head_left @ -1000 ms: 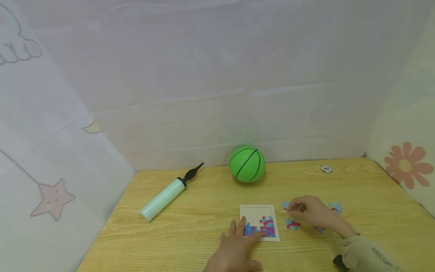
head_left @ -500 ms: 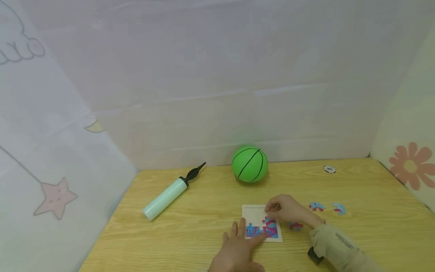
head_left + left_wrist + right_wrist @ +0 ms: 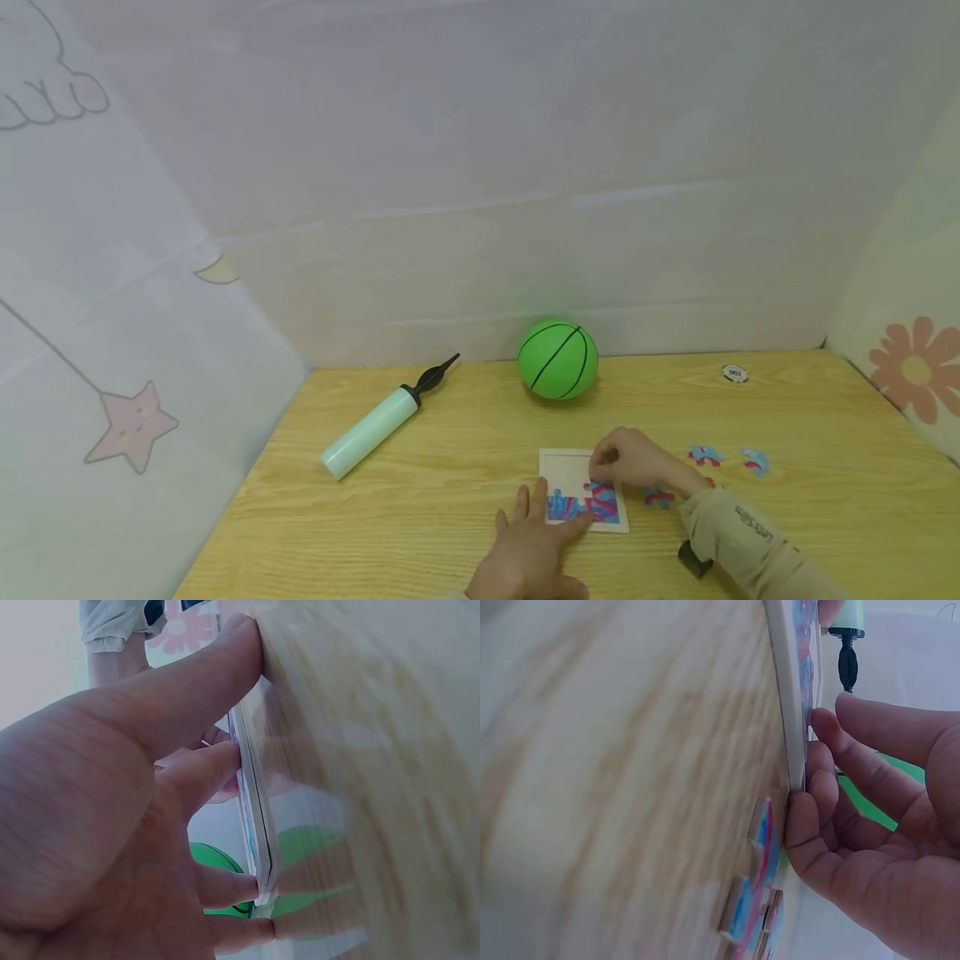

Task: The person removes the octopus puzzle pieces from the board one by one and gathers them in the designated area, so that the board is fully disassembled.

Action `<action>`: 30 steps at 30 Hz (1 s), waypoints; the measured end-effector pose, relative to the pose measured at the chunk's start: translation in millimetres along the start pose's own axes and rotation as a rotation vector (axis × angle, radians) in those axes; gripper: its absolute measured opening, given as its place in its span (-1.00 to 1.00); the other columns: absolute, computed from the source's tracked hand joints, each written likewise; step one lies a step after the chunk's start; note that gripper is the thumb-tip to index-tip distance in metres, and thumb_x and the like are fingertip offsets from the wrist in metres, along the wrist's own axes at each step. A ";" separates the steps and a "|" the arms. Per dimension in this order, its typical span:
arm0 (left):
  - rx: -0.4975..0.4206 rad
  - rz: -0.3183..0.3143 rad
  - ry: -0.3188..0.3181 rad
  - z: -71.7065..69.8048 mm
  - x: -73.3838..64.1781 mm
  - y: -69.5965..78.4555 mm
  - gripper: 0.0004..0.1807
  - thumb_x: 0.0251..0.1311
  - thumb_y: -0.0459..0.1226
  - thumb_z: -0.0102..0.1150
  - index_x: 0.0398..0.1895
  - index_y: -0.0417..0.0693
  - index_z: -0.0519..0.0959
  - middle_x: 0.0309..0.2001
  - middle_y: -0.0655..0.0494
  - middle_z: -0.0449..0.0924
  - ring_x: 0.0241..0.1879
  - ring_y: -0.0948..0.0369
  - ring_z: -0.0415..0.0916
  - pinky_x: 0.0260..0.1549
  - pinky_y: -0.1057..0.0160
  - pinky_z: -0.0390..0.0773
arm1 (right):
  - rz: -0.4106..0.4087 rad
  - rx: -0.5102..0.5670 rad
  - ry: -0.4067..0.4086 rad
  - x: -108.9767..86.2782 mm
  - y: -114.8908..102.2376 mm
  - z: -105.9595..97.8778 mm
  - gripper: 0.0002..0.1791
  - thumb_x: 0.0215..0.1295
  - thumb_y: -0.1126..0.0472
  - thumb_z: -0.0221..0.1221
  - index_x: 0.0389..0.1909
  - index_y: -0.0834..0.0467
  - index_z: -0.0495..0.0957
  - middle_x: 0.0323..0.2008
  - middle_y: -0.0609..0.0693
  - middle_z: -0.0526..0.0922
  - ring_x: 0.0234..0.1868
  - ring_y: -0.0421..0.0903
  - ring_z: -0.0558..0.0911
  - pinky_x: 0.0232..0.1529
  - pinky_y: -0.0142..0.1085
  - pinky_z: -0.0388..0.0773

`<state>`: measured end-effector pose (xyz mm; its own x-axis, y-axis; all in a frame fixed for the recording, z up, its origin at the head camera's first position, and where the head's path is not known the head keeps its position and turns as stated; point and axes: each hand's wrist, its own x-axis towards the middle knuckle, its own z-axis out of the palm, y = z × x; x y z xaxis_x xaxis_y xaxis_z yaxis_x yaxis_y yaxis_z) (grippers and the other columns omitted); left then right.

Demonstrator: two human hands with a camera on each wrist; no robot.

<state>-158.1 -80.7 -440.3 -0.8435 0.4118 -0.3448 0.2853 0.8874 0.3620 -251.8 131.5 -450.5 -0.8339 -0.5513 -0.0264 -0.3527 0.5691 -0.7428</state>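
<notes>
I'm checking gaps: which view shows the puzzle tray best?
The head view: it shows the puzzle tray from above, though the left hand and right hand cover parts. The left wrist view shows it nearly edge-on, partly hidden; the right wrist view, its edge and slanted face, cropped.

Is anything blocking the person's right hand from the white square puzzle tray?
Nothing visible is. The right hand is at the far right part of the tray; the left hand rests at its near left, out of the way. Loose blue-and-pink puzzle pieces lie outside, to the right.
</notes>
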 end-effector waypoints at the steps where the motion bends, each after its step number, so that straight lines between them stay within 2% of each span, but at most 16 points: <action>1: 0.002 -0.002 -0.001 0.1 0.2 0.0 -0.13 -0.17 0.16 0.43 0.31 0.74 0.26 0.49 -0.17 -0.12 0.42 -0.26 -0.13 0.14 -0.42 0.11 | -0.001 0.001 -0.001 0.0 0.2 0.1 -0.92 0.17 0.26 0.29 -0.49 0.12 0.67 -0.52 -0.18 0.62 -0.46 -0.26 0.49 -0.37 -0.36 0.45; 19: 0.020 0.011 0.017 1.3 -1.4 1.0 -0.11 -0.19 0.17 0.44 0.32 0.71 0.25 0.49 -0.19 -0.12 0.41 -0.28 -0.12 0.12 -0.44 0.11 | -0.009 0.016 -0.032 -5.9 -7.2 -2.4 -0.93 0.14 0.33 0.31 -0.43 0.16 0.59 -0.50 -0.11 0.58 -0.44 -0.22 0.51 -0.37 -0.36 0.46; 25: 0.016 0.014 0.025 1.3 -0.9 1.6 -0.10 -0.20 0.17 0.45 0.32 0.71 0.26 0.49 -0.20 -0.11 0.41 -0.28 -0.13 0.13 -0.44 0.09 | -0.056 -0.005 -0.048 -6.4 -10.1 -5.3 -0.88 0.08 0.41 0.28 -0.39 0.14 0.62 -0.48 -0.15 0.57 -0.43 -0.25 0.50 -0.36 -0.36 0.48; 30: 0.009 -0.001 0.007 1.0 -0.2 1.4 -0.11 -0.19 0.17 0.44 0.32 0.73 0.26 0.49 -0.19 -0.12 0.42 -0.28 -0.14 0.14 -0.43 0.08 | -0.061 0.008 -0.035 -8.5 -6.0 -9.0 -0.90 0.13 0.35 0.28 -0.37 0.08 0.65 -0.45 -0.17 0.58 -0.39 -0.24 0.51 -0.33 -0.35 0.49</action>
<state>-157.0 -79.3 -440.7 -0.8470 0.4093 -0.3392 0.2882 0.8898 0.3540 -246.4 138.3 -439.8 -0.7953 -0.6062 -0.0043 -0.3992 0.5290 -0.7489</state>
